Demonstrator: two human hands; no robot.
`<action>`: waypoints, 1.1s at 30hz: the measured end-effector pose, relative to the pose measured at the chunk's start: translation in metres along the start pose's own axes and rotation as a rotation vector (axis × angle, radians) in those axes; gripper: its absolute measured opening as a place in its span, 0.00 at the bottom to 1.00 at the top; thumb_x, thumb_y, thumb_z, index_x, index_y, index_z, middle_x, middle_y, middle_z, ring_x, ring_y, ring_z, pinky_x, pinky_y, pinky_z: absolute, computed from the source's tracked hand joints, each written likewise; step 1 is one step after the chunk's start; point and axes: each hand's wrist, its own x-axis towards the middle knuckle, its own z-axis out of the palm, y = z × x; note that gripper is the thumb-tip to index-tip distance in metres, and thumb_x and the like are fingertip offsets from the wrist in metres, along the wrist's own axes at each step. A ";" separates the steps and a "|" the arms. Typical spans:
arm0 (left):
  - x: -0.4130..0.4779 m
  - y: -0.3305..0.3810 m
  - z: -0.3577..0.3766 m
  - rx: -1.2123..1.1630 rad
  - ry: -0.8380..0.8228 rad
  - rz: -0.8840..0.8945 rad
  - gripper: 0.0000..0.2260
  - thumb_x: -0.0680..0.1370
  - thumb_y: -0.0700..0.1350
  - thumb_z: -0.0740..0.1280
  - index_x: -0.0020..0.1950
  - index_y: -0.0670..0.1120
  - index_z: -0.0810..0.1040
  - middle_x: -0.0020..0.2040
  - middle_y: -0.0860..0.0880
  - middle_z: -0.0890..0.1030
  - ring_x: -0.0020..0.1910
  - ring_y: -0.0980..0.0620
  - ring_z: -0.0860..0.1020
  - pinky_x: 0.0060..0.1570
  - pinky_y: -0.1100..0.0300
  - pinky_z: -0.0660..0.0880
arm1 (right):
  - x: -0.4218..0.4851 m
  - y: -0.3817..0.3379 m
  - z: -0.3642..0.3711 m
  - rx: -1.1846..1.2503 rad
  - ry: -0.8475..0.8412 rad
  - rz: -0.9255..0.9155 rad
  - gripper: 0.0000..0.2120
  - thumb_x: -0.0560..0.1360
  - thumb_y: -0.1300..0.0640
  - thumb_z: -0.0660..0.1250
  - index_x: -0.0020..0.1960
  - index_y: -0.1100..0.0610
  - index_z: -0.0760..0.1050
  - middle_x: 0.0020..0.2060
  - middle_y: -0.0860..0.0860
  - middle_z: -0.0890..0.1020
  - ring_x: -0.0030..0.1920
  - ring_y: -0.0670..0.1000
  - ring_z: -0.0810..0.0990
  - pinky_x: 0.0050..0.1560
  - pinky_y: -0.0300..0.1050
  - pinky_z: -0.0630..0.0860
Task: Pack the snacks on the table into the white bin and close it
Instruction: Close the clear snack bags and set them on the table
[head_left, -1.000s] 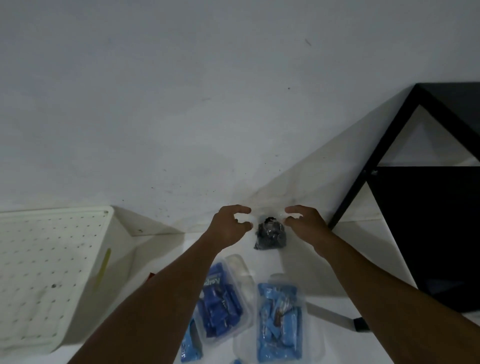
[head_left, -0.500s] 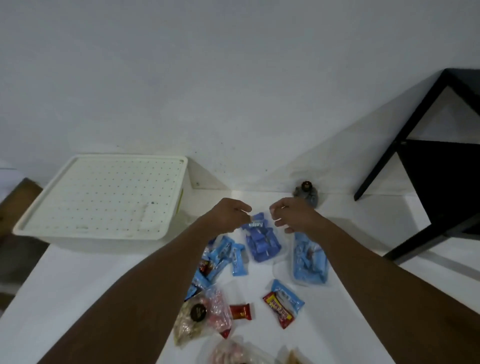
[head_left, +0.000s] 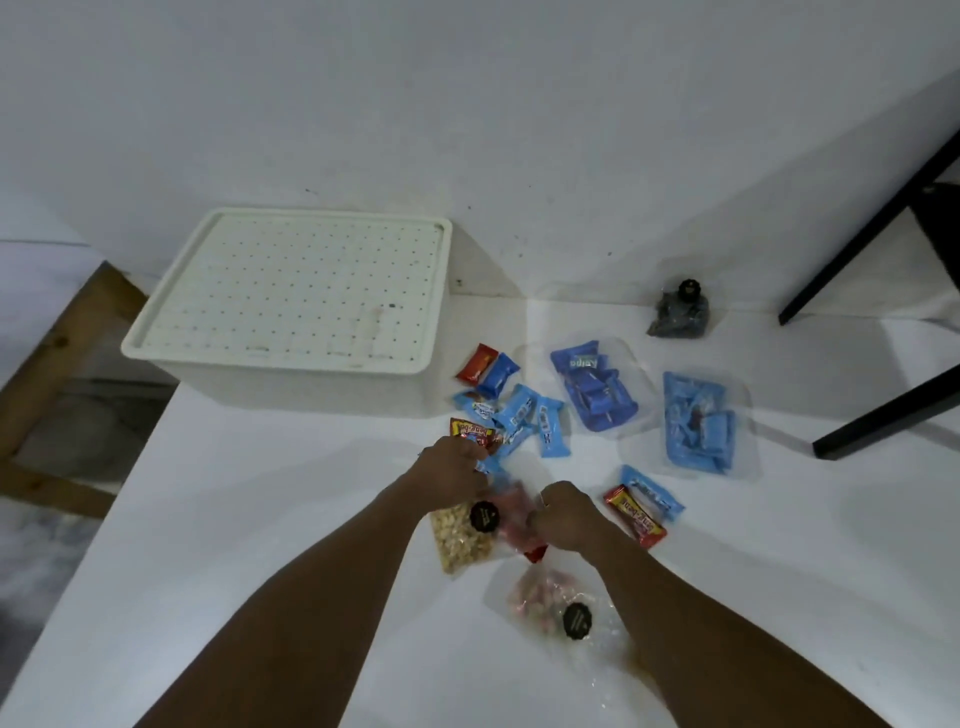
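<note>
Containers: the white rectangular plastic bin (head_left: 311, 384) stands at the far left of the white table (head_left: 234, 545), close to the wall. Its white perforated lid (head_left: 291, 296) lies flat on the rim, so the inside is hidden and its contents cannot be told.

Snacks, all on the tabletop outside the bin:
- A clear bag of dark-blue wrapped candies (head_left: 592, 387) lies right of the bin, with a clear bag of light-blue wrapped candies (head_left: 696, 421) just beside it, further right.
- A small dark pouch with a black cap (head_left: 679, 312) sits by the wall, apart from the rest.
- Several loose blue bars (head_left: 524, 410) and one red bar (head_left: 477, 361) cluster near the bin's right front corner.
- A red-and-yellow bar (head_left: 636, 522) touches a single blue bar (head_left: 652, 491) right of the hands.
- A clear pouch of pale nuts (head_left: 457, 540) with a round black sticker lies partly under the left wrist.
- A clear pouch of pink candies (head_left: 540, 597) lies nearest the camera, between the forearms.

Grip: a clear pouch of red snacks (head_left: 511, 512), blurred, lies between the two hands.
- The right hand (head_left: 563, 514) has its fingers curled onto the pouch's right edge and holds it.
- The left hand (head_left: 452, 467) is knuckles up, fingers curled down at the pouch's far left corner. Blur hides whether they pinch it.
- This pouch is well apart from the bin, nearer the camera and to the bin's right.
</note>
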 end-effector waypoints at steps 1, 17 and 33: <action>0.002 -0.004 0.002 -0.010 -0.014 0.011 0.23 0.69 0.47 0.77 0.62 0.43 0.79 0.59 0.46 0.80 0.56 0.50 0.79 0.58 0.59 0.75 | 0.001 -0.001 0.004 0.005 0.027 -0.014 0.06 0.72 0.56 0.67 0.43 0.59 0.76 0.39 0.53 0.76 0.43 0.53 0.75 0.38 0.40 0.69; -0.016 0.062 -0.088 -0.216 -0.077 0.177 0.07 0.71 0.44 0.78 0.45 0.43 0.84 0.46 0.43 0.86 0.43 0.50 0.82 0.40 0.60 0.77 | -0.056 -0.084 -0.114 0.267 0.036 -0.259 0.10 0.71 0.56 0.77 0.45 0.63 0.82 0.34 0.54 0.82 0.32 0.48 0.79 0.34 0.40 0.76; -0.047 0.136 -0.122 -0.608 0.126 0.413 0.13 0.75 0.47 0.73 0.52 0.39 0.83 0.41 0.48 0.85 0.38 0.56 0.83 0.46 0.57 0.75 | -0.110 -0.124 -0.199 0.410 0.254 -0.521 0.06 0.74 0.55 0.73 0.43 0.58 0.82 0.39 0.53 0.84 0.40 0.47 0.80 0.36 0.37 0.73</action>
